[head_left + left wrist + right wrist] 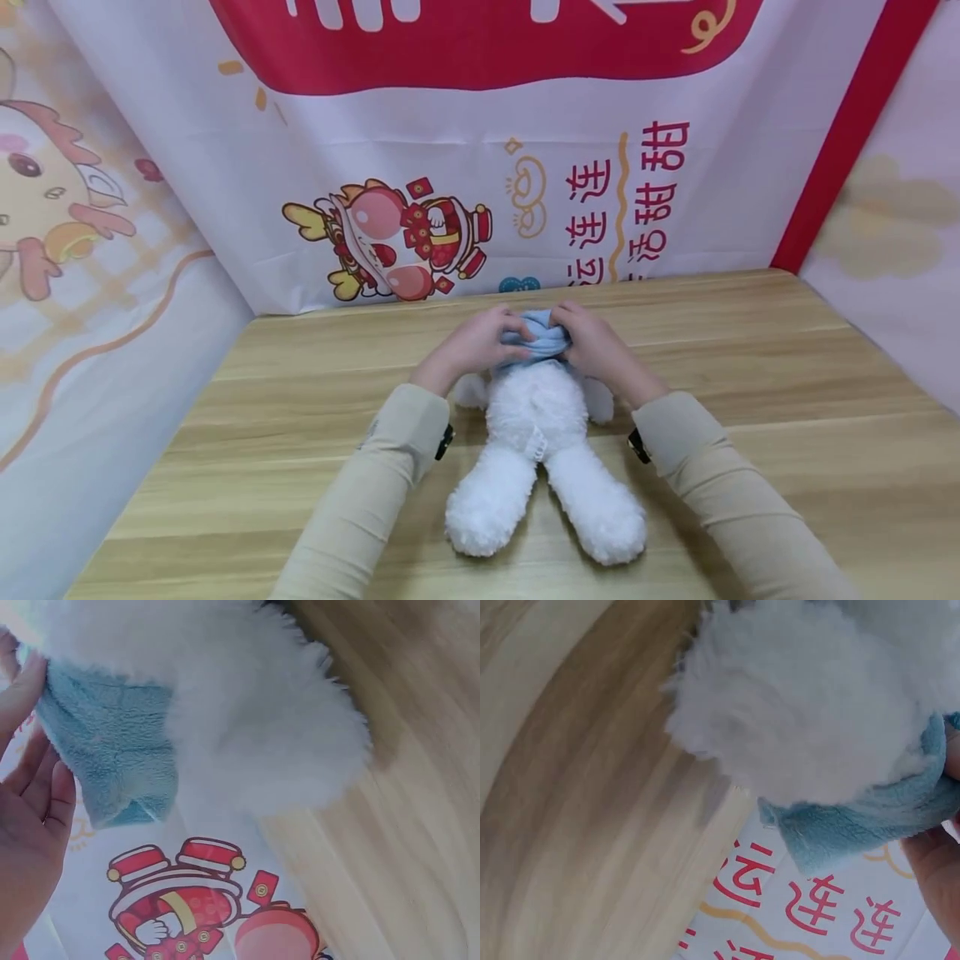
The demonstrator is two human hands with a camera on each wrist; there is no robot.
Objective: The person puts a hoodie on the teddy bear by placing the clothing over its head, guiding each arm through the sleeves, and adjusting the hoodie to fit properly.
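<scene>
Fingers (pixel 64 796) of both hands curl on the blue cloth (pixel 546 337): L hand (pixel 480 340) pinches its L edge, R hand (pixel 596 346) grips its R edge. Cloth sits at far end of the white plush (pixel 536 408), which lies on the wood table (pixel 247 467), legs twd the person; what's under the cloth is hidden. Tan sleeves (pixel 382 458) flank the plush, w/ a dark wrist item (pixel 445 442) at each cuff. Just behind the hands, a white banner (pixel 450 133) w/ red lettering & cartoon hangs at table's back edge; printed side sheets (pixel 112 400) L & R. Plush fluff blocks pt of both wrist views.
</scene>
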